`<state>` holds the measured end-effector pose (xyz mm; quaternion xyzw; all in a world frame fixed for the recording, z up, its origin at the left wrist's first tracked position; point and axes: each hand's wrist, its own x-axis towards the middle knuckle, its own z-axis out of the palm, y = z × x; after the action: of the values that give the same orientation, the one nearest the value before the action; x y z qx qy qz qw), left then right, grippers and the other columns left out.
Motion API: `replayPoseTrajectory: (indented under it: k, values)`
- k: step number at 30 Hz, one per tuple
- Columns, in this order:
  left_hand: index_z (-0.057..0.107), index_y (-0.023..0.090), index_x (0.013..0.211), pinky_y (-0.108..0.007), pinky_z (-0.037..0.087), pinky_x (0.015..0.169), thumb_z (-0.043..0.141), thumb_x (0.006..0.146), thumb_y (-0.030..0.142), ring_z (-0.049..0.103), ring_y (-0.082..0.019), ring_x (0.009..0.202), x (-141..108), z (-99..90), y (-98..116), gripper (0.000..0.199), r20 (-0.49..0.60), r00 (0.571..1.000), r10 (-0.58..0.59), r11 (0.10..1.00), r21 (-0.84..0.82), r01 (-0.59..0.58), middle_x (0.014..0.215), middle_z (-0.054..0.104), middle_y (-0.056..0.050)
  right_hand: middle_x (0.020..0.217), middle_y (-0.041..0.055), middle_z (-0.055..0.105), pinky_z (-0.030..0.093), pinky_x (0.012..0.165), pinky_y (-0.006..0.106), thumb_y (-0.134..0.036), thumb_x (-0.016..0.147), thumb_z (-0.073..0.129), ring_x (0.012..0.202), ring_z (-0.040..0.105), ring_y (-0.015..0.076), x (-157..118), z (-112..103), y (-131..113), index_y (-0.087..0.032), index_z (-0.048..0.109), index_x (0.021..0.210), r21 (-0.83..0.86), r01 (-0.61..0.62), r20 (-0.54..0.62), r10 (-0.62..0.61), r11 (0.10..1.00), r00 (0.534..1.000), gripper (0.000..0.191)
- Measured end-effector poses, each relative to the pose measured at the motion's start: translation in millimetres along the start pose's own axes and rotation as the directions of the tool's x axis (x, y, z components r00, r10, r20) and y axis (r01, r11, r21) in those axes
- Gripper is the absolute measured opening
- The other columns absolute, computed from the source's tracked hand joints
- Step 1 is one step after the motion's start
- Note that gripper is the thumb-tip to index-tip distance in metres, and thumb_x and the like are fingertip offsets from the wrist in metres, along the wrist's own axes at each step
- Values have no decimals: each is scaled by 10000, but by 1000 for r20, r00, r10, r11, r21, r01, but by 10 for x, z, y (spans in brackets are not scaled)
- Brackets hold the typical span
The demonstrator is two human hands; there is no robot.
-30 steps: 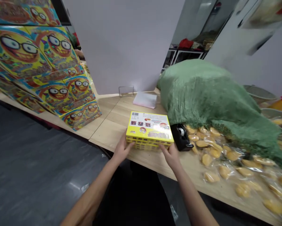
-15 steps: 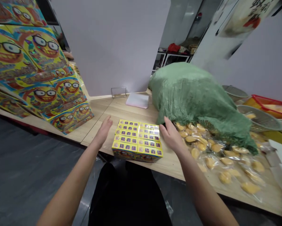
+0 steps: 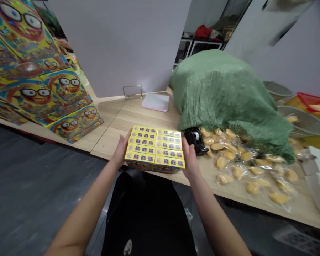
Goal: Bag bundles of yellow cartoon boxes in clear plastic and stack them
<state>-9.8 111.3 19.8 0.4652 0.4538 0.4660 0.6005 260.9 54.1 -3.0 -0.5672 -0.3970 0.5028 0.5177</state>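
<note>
A block of small yellow boxes, packed in two columns of several rows, sits at the table's front edge. My left hand presses against its left side, fingers along the edge. On the opposite side my right hand rests its palm and fingers on the block's right face. Together the two hands clasp the block between them; their fingertips are partly hidden behind it. Just beyond my right hand stands a black tape dispenser with a roll of tape in it.
Stacked boxes with cartoon faces stand at the left. A green sack spills several wrapped yellow pieces across the right side. Behind the block lie a stack of pale sheets and a wire stand, before a white panel.
Both hands have closed inward from beside the block onto its left and right sides. The tape dispenser, mostly hidden before, now shows. The camera view has shifted slightly.
</note>
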Motion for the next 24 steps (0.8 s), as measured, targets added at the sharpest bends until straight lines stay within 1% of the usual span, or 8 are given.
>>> replayPoseTrajectory:
  k: [6,9,11,13,15,18,21,24]
  values:
    - [300,231,1434,-457,356,1074,405,867,587,421,-298,1301,27,181,-70,677,69,997,-37,949,-310,56,1440,433,-77,1252,53,613,494,945,447,-639,868,339,1159,570,267,37,426,-81,-224,426,1355,414,-112,62,95,904,994,646]
    - [232,238,1460,-467,284,1119,478,860,408,330,-289,1359,99,38,45,671,108,991,-75,984,-152,91,1491,350,-58,1242,72,618,459,987,470,-642,851,381,1207,528,282,122,248,-161,-205,467,1324,205,-104,56,94,973,994,650]
    - [193,227,1473,-456,187,1158,507,825,336,210,-277,1409,111,-27,169,728,83,995,-50,995,93,43,1543,224,-47,1378,82,498,338,1085,490,-644,849,385,1329,380,281,141,122,-286,-195,413,1373,-111,46,22,-44,993,999,690]
    - [156,210,1482,-447,78,1175,521,812,336,81,-265,1436,86,-18,299,774,54,997,62,923,377,-78,1569,96,-40,1518,65,270,162,1148,508,-641,858,367,1417,162,274,104,86,-460,-198,287,1446,-464,296,80,-293,835,953,740]
    - [144,188,1483,-458,25,1171,529,814,397,10,-272,1439,33,35,397,800,100,980,172,785,587,-198,1573,35,-58,1551,47,160,40,1150,537,-634,862,370,1432,38,280,24,148,-630,-219,211,1473,-685,497,297,-420,532,858,756]
    - [204,172,1470,-460,52,1169,509,830,478,5,-275,1439,-63,17,410,772,232,960,159,659,699,-278,1570,64,-94,1518,51,275,26,1139,571,-607,862,422,1425,105,301,-85,239,-753,-262,275,1453,-722,650,593,-271,238,758,701]
    - [144,225,1480,-467,108,1162,467,841,550,18,-261,1441,-168,-233,201,786,232,960,154,731,627,-269,1574,48,-83,1526,61,255,119,1148,533,-591,846,475,1423,136,288,-116,84,-633,-258,259,1458,-688,656,613,-236,311,754,729]
    - [38,239,1482,-518,179,1131,622,696,627,42,-317,1434,-289,-442,-189,1054,147,971,190,812,532,-239,1570,-17,-125,1558,97,119,248,1115,512,-603,769,577,1424,133,291,-142,-146,-283,-223,110,1489,-608,538,432,-326,583,841,939]
